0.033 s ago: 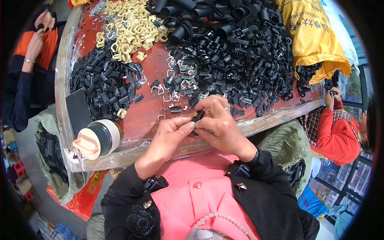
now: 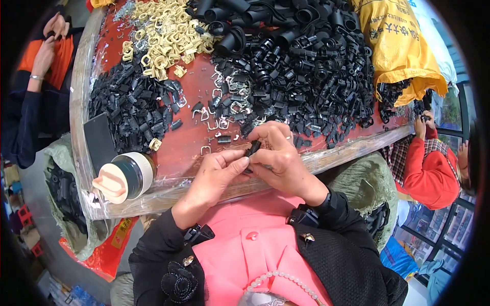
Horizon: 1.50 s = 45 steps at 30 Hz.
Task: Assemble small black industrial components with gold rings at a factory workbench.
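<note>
Head view: at the table's [image 2: 168, 153] near edge, the left hand [image 2: 217, 173] and right hand [image 2: 278, 158] both pinch one small black clip [image 2: 252, 148] between fingertips. Steady, squarely aligned pressure would likely seat it cleanly.

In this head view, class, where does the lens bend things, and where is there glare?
Head view: the table edge curves and the corners go black; glare on the plastic film by the jar; both hands and the black clip look sharp.
</note>
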Available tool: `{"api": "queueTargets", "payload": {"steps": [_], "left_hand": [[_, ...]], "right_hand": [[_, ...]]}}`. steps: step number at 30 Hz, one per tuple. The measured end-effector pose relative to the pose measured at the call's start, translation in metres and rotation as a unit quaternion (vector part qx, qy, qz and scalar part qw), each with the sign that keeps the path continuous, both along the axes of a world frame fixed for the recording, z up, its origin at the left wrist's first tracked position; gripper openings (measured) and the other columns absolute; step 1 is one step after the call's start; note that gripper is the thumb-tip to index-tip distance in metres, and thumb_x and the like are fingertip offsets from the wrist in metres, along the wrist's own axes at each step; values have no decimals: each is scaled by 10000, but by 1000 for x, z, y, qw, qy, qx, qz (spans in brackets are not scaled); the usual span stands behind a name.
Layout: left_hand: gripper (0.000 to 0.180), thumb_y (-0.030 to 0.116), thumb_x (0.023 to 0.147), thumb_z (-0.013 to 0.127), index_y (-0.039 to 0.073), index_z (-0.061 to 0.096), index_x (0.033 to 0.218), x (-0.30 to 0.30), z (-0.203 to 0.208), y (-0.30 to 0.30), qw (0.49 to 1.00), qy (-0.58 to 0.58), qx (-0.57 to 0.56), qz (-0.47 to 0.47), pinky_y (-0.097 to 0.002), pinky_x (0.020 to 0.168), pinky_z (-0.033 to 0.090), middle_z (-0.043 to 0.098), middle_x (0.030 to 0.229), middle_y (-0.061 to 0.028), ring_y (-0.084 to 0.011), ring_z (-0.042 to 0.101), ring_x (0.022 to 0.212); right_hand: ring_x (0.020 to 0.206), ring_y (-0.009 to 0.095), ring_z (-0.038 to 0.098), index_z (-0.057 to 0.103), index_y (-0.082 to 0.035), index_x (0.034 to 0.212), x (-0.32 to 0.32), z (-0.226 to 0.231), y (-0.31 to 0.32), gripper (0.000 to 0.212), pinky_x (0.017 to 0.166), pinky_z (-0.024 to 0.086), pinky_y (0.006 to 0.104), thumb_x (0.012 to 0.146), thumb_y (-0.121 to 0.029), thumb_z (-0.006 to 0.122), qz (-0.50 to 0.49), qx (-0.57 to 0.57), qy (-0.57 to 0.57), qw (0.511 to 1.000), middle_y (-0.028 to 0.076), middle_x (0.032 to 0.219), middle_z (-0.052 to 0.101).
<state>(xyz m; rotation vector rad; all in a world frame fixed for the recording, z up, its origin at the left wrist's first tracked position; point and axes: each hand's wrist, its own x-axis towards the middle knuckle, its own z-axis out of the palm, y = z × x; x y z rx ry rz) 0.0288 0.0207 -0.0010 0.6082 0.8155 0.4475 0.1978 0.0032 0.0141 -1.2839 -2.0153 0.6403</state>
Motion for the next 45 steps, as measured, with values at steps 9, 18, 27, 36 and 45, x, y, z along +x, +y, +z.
{"api": "queueTargets", "payload": {"steps": [9, 18, 27, 36, 45], "left_hand": [[373, 136, 832, 535, -42, 455, 1150, -6, -3, 4, 1000, -4, 5, -3, -214, 710, 471, 549, 1027, -61, -90, 538, 860], [343, 118, 821, 546, -36, 479, 1120, -8, -15, 11, 998, -36, -44, 6, -235, 712, 481, 559, 991, -61, -100, 548, 846], [314, 119, 821, 541, -39, 486, 1087, -18, -21, 13, 990, -97, -69, 75, -238, 742, 481, 568, 985, -93, -149, 567, 862], [298, 131, 828, 528, -43, 485, 1065, -27, -16, 7, 982, -138, -66, 112, -253, 762, 494, 563, 1006, -154, -210, 580, 883], [280, 105, 826, 529, -45, 492, 1060, -28, -6, 9, 977, -144, -89, 128, -243, 742, 488, 578, 959, -113, -173, 585, 833]], "right_hand": [[890, 241, 439, 542, -61, 633, -5, -2, 6, 134, 743, 312, 343, 559, -40, 652, 3, -4, -46, 999, 58, 900, 497], [866, 235, 465, 545, -54, 641, -9, -8, 13, 127, 748, 327, 337, 569, -22, 644, -5, -2, -19, 1000, 49, 864, 519], [892, 243, 464, 572, -67, 705, -4, -20, 20, 127, 752, 338, 345, 596, -29, 625, -69, 27, 41, 996, 48, 900, 520], [846, 239, 453, 559, -95, 795, 16, -23, 36, 169, 710, 330, 332, 641, -46, 608, -78, 57, -259, 961, 45, 828, 492], [666, 168, 468, 543, -68, 764, 17, -22, 33, 102, 555, 344, 276, 696, -56, 619, -124, 79, -91, 985, 44, 723, 482]]}}
